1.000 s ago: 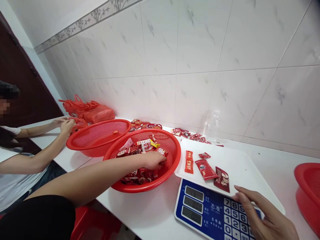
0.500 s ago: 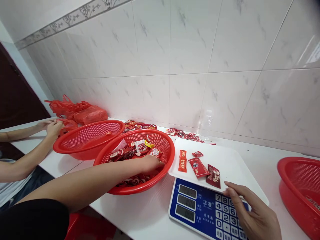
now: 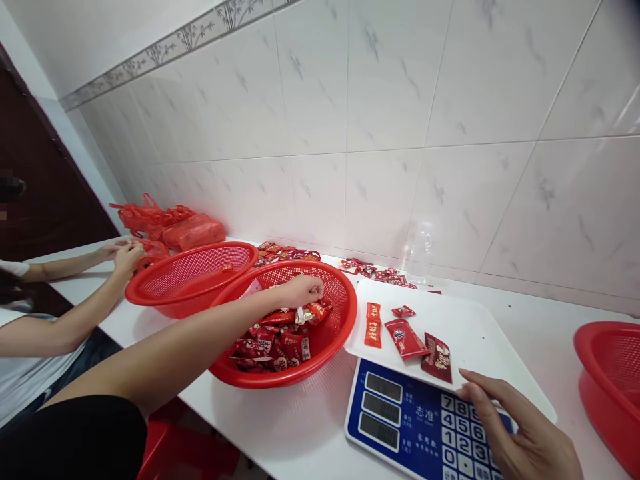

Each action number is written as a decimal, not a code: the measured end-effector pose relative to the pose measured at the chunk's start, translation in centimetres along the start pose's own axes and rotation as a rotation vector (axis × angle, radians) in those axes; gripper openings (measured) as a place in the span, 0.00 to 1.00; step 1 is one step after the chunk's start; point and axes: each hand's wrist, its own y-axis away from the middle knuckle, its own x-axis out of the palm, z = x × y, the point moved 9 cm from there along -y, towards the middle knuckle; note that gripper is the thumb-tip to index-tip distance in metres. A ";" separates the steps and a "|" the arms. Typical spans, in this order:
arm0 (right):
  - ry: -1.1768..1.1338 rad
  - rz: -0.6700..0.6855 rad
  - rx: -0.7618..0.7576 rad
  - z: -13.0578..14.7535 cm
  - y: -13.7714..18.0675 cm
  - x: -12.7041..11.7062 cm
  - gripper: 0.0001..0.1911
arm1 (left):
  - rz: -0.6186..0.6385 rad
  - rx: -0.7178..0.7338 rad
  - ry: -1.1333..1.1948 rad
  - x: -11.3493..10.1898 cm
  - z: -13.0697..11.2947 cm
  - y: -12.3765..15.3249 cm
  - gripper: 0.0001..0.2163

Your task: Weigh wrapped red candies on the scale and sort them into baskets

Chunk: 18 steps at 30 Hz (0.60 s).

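Note:
My left hand [image 3: 303, 291] is curled closed above the heap of red snack packets [image 3: 273, 343] in the near red basket [image 3: 283, 381]. Whatever its fingers may hold is hidden. My right hand [image 3: 525, 423] pinches the front rim of a white tray [image 3: 480, 340] between thumb and index finger. The tray sits on a blue digital scale [image 3: 383, 420], and the hand covers part of its keypad. Lying on the tray are an orange-red strip packet [image 3: 373, 325], a small red packet [image 3: 403, 311], a red pouch [image 3: 406, 339] and a dark red packet [image 3: 437, 358].
A second red basket [image 3: 150, 297] stands behind left, beside another person's hands [image 3: 125, 253] and red plastic bags [image 3: 190, 230]. Loose packets [image 3: 285, 254] lie along the wall near a clear bottle [image 3: 421, 253]. Another red basket [image 3: 600, 393] is at right.
My left hand has risen from among the packets at the basket's right side and curled closed. The view has shifted slightly left. My right hand stays at the tray's rim.

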 end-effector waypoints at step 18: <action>0.022 0.087 -0.052 -0.9 -0.4 0.6 0.16 | 0.343 -0.103 -0.251 7.3 3.2 1.5 0.48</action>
